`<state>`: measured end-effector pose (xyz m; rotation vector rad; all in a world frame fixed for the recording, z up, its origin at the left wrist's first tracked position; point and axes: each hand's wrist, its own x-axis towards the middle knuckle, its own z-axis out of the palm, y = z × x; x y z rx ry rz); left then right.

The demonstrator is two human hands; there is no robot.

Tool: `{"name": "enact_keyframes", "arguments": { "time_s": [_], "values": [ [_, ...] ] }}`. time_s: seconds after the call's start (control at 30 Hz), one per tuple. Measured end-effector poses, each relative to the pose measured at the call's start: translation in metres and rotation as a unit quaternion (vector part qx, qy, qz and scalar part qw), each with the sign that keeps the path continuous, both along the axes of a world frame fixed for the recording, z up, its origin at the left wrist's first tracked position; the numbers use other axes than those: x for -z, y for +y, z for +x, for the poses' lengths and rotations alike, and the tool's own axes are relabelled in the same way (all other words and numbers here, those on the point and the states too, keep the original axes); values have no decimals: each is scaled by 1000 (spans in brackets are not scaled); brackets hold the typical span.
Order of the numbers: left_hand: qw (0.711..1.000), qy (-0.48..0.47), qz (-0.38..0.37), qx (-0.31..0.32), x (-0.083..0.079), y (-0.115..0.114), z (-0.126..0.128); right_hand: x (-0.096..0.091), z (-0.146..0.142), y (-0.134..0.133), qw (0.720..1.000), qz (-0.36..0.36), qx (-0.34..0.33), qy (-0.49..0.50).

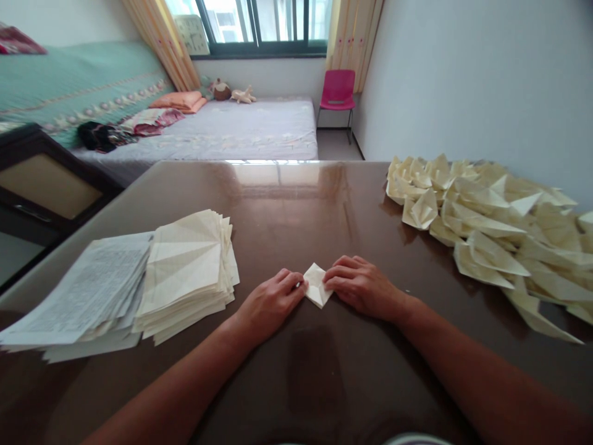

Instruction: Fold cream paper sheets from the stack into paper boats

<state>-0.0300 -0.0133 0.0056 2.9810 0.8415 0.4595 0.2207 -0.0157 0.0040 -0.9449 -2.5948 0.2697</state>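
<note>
the small folded paper (317,288) lies between the two hands, on the bench (278,238), set like a diamond with one corner pointing away from the person and one pointing back toward them. the left hand (273,303) grasps its left corner, thumb and forefinger drawn together there. the right hand (364,287) grasps the opposite side, its bent fingers lapping over the right corner and its thumb mostly hidden. the hands are near each other but apart, with only the paper bridging them, and creases show on its face between the fingertips.

to the left of the left hand, well clear of it, sits a stack of cream sheets (185,266) with fanned crease lines on top; farther left, against that stack, lies a pile of printed sheets (88,290). beyond the right hand, to its right and farther off, folded cream paper pieces (486,216) crowd together in a large heap. straight ahead of both hands, past the bench's far edge, is a bed (259,127).
</note>
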Motion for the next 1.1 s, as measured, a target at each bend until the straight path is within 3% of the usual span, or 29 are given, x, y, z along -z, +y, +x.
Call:
{"name": "enact_keyframes", "arguments": {
  "time_s": [0.2,0.33,0.57,0.7,0.8,0.97,1.1],
  "values": [
    [1000,3,-16,-2,-2,-1,0,1,3,3,1000,-23,0,3],
    [999,-50,-19,-7,-2,-4,1,1,3,2,999,-28,6,18],
    [998,-33,-4,49,4,-12,7,-2,0,0,999,-42,16,28],
    [999,-27,5,41,5,-13,8,-1,-3,1,997,-2,70,25],
    [999,-18,3,41,5,-13,8,-1,-5,1,995,36,83,-32],
    [999,-9,0,39,5,-13,8,-3,-7,-1,988,44,129,-75],
    [999,-4,-3,34,5,-13,9,-5,-12,-4,991,40,101,-82]
  ]
}}
